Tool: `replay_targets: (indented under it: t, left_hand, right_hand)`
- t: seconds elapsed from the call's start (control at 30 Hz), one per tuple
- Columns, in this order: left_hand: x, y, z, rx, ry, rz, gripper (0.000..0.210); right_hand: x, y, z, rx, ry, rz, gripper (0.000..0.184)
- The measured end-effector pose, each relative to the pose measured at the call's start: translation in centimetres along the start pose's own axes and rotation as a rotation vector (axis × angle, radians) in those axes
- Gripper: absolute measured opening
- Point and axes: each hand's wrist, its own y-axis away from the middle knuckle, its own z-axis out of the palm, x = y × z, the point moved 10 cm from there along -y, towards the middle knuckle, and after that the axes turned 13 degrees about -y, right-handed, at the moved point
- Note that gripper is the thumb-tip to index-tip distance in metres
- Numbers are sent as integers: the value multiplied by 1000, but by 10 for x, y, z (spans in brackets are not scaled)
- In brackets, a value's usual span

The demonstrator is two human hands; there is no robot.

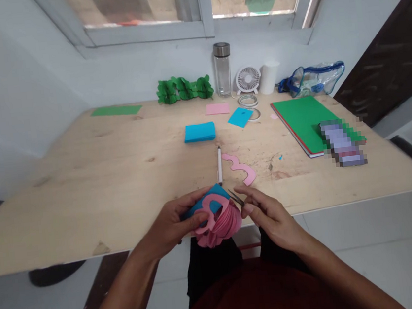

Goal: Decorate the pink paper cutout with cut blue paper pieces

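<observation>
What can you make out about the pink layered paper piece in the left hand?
The pink layered paper piece looks like many thin sheets with curvy edges, bunched and fanned, with a flat cut-out outline at its top. The left hand holds it at the front edge of the pale wooden table, thumb on the outline, which overlaps blue paper. Dark, slender scissors in the right hand are near its upper right; contact is unclear.

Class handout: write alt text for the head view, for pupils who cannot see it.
A person's left hand holds layered pink paper and blue paper at the near edge of a wooden table; the right hand holds scissors. Beyond lie a white pen and blue sheets.
</observation>
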Motion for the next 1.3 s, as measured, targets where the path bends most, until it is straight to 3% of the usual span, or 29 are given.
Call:
replay_targets:
  t: [0.37, 0.77, 1.3]
  left_hand:
    - [-5, -3, 2, -27, 0, -21, 46]
    - [-15, -1, 1, -2, 40, -55, 50]
    - [-2, -1, 11, -58, 59, -18, 46]
  right_hand:
    - [10, 0, 1, 35, -32, 4, 36]
    - [-5, 2, 6, 1, 197, -91, 38]
    - [-1, 6, 8, 2, 187, -55, 39]
